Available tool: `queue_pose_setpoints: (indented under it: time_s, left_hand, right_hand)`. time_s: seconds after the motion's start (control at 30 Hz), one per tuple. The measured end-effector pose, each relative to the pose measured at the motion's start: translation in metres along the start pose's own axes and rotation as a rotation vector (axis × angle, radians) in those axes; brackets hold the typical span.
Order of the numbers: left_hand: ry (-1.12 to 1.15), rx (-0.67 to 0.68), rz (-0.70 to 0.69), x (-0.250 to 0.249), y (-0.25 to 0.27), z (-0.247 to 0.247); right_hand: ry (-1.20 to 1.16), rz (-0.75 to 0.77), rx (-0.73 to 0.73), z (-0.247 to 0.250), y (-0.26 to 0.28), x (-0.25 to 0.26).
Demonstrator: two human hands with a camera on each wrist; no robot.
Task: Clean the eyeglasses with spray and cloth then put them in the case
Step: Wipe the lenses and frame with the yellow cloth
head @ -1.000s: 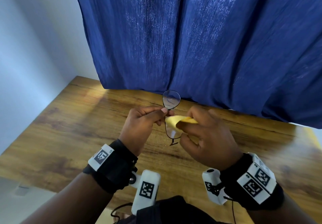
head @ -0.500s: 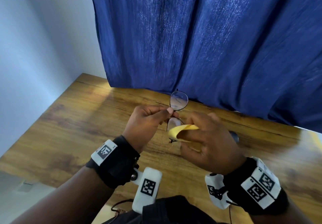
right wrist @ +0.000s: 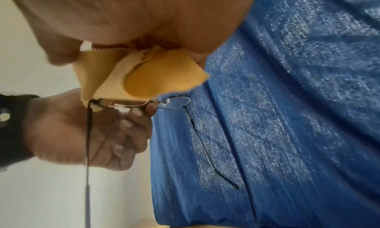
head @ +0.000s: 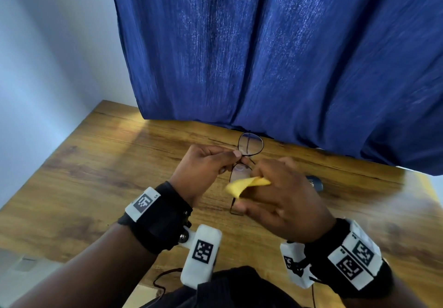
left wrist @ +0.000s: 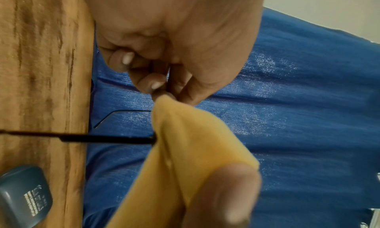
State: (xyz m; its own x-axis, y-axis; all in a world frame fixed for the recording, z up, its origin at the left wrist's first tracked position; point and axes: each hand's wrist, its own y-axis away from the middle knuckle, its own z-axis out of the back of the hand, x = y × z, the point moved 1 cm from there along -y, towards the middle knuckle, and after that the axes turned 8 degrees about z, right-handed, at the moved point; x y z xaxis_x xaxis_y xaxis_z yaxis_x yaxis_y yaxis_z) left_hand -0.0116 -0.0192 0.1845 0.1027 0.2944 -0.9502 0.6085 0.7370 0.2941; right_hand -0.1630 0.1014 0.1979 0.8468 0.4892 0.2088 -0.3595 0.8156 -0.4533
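Head view: left hand (head: pixel 203 168) pinches the eyeglasses (head: pixel 249 148) at the bridge, above the wooden table (head: pixel 96 168). Far lens bare, near lens half under the yellow cloth (head: pixel 247 184), which the right hand (head: pixel 285 199) pinches against it. Dark blue case (head: pixel 315 183) lies on the table just behind the right hand. Spray not in view.

Left wrist: cloth folded over the frame edge, temple arm (left wrist: pixel 107 138) sticking out open.

Right wrist: cloth wraps both faces of the near lens.

Judgement: wiping step, first lens. Keep the bridge pinch firm, rub light circles, support the rim, don't flex the temples; then swap to the far lens.
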Motion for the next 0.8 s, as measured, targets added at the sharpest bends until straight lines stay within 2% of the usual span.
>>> queue_pose_setpoints:
  time_s: [0.1, 0.2, 0.33, 0.47, 0.6, 0.8]
  left_hand:
    - [0.016, 0.008, -0.003, 0.0, 0.002, -0.005]
    - [0.005, 0.007, -0.003, 0.0, 0.006, -0.008]
    - [0.035, -0.001, -0.007, 0.003, 0.007, -0.012]
    - [0.023, -0.02, -0.002, 0.004, 0.008, -0.016]
    - [0.011, -0.025, 0.005, 0.009, 0.006, -0.02]
    - [-0.009, -0.002, 0.016, 0.006, 0.003, -0.024]
  right_hand:
    - [-0.025, -0.103, -0.095, 0.006, 0.002, -0.006]
    - [-0.028, 0.017, -0.022, 0.004, 0.009, -0.004]
    - [-0.022, -0.07, -0.117, 0.008, 0.017, -0.01]
    - [0.012, 0.031, -0.055, 0.003, 0.032, -0.009]
    - [0.018, -0.12, -0.126, 0.007, 0.034, -0.024]
    - [-0.027, 0.049, -0.066, 0.003, 0.039, -0.017]
